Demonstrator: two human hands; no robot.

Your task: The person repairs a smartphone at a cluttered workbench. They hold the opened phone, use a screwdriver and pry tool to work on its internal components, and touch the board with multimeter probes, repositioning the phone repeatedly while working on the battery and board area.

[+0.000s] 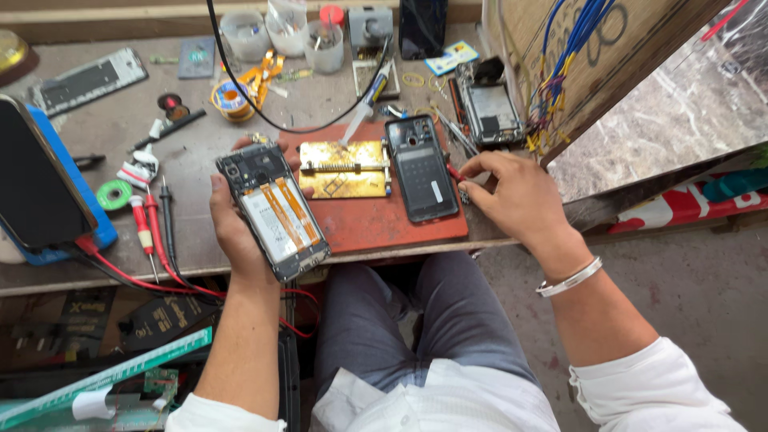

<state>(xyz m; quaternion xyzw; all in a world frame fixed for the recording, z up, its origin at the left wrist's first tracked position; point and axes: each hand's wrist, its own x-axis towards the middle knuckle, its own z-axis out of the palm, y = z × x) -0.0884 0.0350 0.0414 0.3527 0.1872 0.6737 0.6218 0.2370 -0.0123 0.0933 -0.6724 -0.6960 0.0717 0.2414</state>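
On the cluttered table (120,264), my left hand (236,232) is clamped around an opened phone (274,210) at centre-left, its long axis running upper left to lower right. My right hand (512,196) pinches a small red tool (454,171) beside the black back cover (421,167).

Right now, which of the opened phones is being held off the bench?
The opened phone with orange ribbon cables, gripped in the left hand. The black rear shell and the stripped phone both lie on the bench.
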